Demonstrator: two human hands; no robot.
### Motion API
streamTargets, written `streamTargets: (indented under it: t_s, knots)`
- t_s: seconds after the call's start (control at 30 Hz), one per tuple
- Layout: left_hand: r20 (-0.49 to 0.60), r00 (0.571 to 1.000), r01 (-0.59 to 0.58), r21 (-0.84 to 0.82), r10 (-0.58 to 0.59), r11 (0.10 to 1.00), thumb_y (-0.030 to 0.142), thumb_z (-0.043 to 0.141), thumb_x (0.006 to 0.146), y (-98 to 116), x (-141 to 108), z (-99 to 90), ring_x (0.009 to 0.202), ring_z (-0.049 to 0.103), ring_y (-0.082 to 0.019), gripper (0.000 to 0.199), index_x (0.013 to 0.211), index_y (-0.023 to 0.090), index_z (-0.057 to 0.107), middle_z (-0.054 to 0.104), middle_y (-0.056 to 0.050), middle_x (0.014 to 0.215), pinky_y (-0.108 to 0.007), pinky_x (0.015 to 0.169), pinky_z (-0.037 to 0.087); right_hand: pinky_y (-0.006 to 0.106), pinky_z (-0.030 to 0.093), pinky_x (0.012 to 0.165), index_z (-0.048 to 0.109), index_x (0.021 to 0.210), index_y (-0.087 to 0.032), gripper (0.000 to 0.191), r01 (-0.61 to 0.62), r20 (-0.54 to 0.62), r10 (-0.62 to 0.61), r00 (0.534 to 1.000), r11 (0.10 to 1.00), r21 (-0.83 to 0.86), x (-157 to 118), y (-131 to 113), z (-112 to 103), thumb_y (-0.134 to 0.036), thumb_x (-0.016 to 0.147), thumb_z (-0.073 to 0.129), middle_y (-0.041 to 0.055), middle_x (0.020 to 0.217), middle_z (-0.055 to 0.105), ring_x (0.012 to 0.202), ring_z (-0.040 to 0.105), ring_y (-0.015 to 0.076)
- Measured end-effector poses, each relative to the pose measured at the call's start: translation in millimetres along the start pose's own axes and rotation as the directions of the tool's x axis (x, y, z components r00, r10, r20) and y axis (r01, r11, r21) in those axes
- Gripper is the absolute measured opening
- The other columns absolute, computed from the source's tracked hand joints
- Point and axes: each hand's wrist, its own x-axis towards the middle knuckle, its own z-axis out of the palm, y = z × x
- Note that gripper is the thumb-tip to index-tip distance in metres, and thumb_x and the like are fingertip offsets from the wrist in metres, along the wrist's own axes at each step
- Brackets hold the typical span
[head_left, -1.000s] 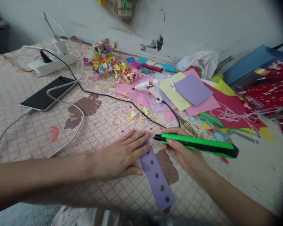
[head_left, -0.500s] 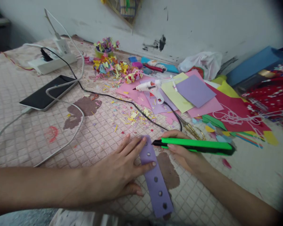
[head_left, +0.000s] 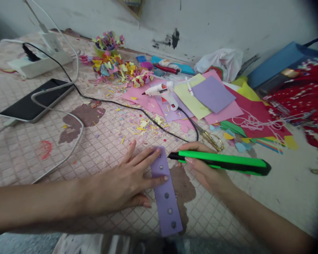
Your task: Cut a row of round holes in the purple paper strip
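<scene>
A purple paper strip (head_left: pixel 169 204) with a row of several round holes lies on the quilted cloth in front of me. My left hand (head_left: pixel 134 178) rests flat, fingers spread, with some fingertips pressing on the strip's upper half. In my right hand (head_left: pixel 204 169) is a green and black utility knife (head_left: pixel 222 161), gripped between thumb and fingers. Its dark tip points left, just right of the strip's top end; whether it touches anything I cannot tell. Gold-handled scissors (head_left: pixel 213 139) lie just beyond the right hand.
A white glue gun (head_left: pixel 163 93) lies on coloured paper sheets (head_left: pixel 212 97), its black cord trailing. Paper scraps (head_left: pixel 145 123) litter the cloth. To the left are a tablet (head_left: pixel 35 100), white cables and a power strip (head_left: pixel 39 63). A blue box (head_left: pixel 278 65) stands at the right.
The view has shifted, so the table things appear farther left and slightly higher. Both hands keep nearly the same pose, and the knife stays beside the strip's top end.
</scene>
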Motion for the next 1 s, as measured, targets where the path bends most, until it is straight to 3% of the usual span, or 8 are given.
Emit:
streamTargets:
  t_s: [0.1,0.23,0.33,0.5,0.73,1.0]
  knots:
    - [0.023,1.000,-0.013,0.010,0.013,1.000,0.037,0.067,0.091,-1.1,0.3,-1.6,0.147,0.021,-0.048,0.056,0.144,0.030,0.049,0.021,-0.022,0.162,-0.082,0.105,0.000,0.027,0.058,0.067,0.072,0.098,-0.030,0.013,-0.012,0.043,0.008,0.999,0.996,0.086,1.7,-1.7,0.5,-0.029,0.086,0.069,-0.0007,0.088,0.071,0.076,0.068,0.0158]
    - [0.041,0.999,-0.013,0.028,0.012,1.000,0.036,0.069,0.090,-1.1,1.5,-2.6,0.147,0.022,-0.048,0.063,0.147,0.030,0.044,0.021,-0.024,0.161,-0.081,0.106,0.002,0.024,0.057,0.072,0.070,0.109,-0.029,0.022,0.099,-0.014,-0.105,0.994,0.972,-0.211,1.2,-2.7,-0.7,-0.020,0.089,0.066,0.0005,0.097,0.071,0.083,0.069,0.0143]
    - [0.047,0.999,-0.004,0.037,0.002,0.999,0.036,0.073,0.086,-0.6,2.6,-2.6,0.147,0.022,-0.049,0.070,0.148,0.029,0.043,0.020,-0.024,0.161,-0.082,0.106,0.005,0.021,0.056,0.066,0.067,0.111,-0.030,0.027,0.136,0.075,-0.121,0.990,0.962,-0.237,-0.1,-1.8,-0.3,-0.017,0.087,0.066,-0.0003,0.098,0.071,0.080,0.069,0.0125]
    - [0.075,0.997,0.002,0.036,-0.005,0.999,0.037,0.072,0.087,-1.1,2.3,-3.1,0.147,0.021,-0.050,0.064,0.146,0.029,0.046,0.020,-0.026,0.161,-0.084,0.104,0.010,0.017,0.050,0.056,0.070,0.101,-0.026,0.024,0.204,0.150,-0.163,0.975,0.923,-0.326,1.0,0.5,1.1,-0.011,0.085,0.063,-0.0026,0.088,0.071,0.065,0.063,0.0079]
    - [0.094,0.996,-0.013,0.022,0.011,1.000,0.037,0.071,0.088,-0.8,3.0,-6.3,0.147,0.019,-0.051,0.065,0.146,0.027,0.046,0.019,-0.028,0.160,-0.084,0.104,0.009,0.019,0.053,0.067,0.070,0.096,-0.024,0.025,0.304,0.196,-0.240,0.951,0.843,-0.444,2.2,-0.4,3.9,-0.007,0.080,0.060,-0.0020,0.087,0.074,0.075,0.068,0.0102]
    - [0.102,0.995,-0.014,0.023,0.011,1.000,0.036,0.069,0.090,0.1,5.1,-7.0,0.149,0.016,-0.047,0.063,0.148,0.027,0.045,0.020,-0.028,0.160,-0.081,0.107,0.012,0.021,0.054,0.071,0.069,0.097,-0.024,0.025,0.318,0.232,-0.235,0.944,0.837,-0.445,0.9,-2.1,3.8,-0.007,0.081,0.060,-0.0007,0.089,0.073,0.079,0.069,0.0116]
